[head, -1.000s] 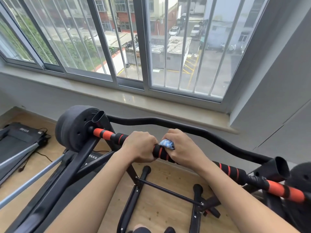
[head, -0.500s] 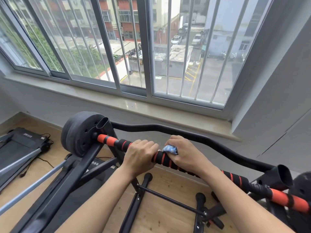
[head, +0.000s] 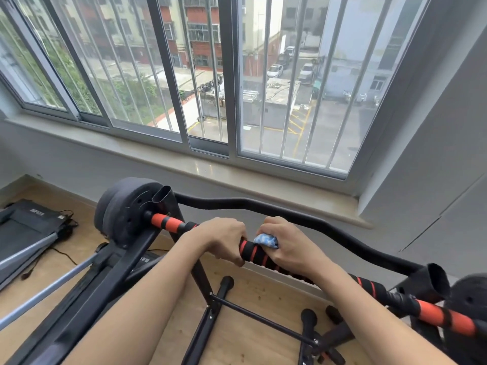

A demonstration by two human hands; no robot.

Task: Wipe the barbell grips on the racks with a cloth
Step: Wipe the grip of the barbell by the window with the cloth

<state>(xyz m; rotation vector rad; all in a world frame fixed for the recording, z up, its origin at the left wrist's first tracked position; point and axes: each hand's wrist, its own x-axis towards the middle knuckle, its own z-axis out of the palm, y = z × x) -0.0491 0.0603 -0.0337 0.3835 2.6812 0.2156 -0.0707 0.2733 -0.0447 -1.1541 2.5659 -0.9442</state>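
past the fingers [head: 274, 226] a wide sliding window [head: 210, 75] with pale upright bars fills the wall, and daylight comes in through it. a pale stone sill [head: 210, 172] runs under it. right of the fingers stands a grey wall [head: 434, 154]. below them lies a wood floor [head: 253, 293]. far to their left a treadmill [head: 26, 225] lies with its black cable [head: 63, 255].

Blue-white cloth [head: 266, 240], apparently wadded, atop black-red striped barbell [head: 252, 254].

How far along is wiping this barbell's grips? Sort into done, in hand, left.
Done: cannot tell; no grip looks cleaner. In hand: right hand presses the blue cloth on the middle grip; left hand holds that grip beside it. Left: probably the orange end grips.
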